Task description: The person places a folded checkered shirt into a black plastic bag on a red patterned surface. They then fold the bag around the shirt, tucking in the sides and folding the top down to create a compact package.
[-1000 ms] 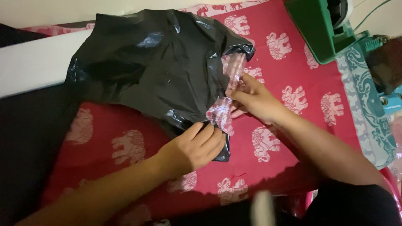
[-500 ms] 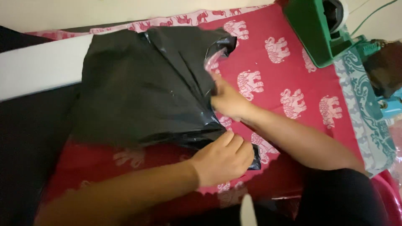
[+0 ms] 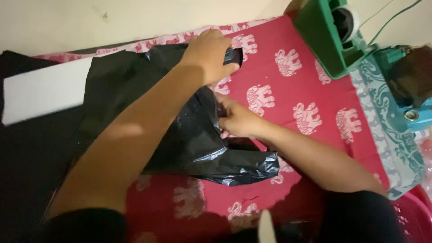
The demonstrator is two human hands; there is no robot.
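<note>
Near the middle of the frame, a black plastic bag (image 3: pixel 180 130) lies on the red elephant cloth (image 3: pixel 315 103); the left hand (image 3: pixel 210 54) pinches its top edge; the right hand (image 3: pixel 238 119) grips its side; best pull gently, keeping it flat.

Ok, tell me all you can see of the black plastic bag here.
The black plastic bag is thin, glossy film, creased and crumpled, lying mostly flat on the red elephant-print cloth. Its near right corner bunches into shiny folds. The left hand grips its far edge near the top, and the right hand presses or pinches its right edge at the middle. The left forearm crosses over it. Its left part lies over a dark surface beside a white panel.
</note>
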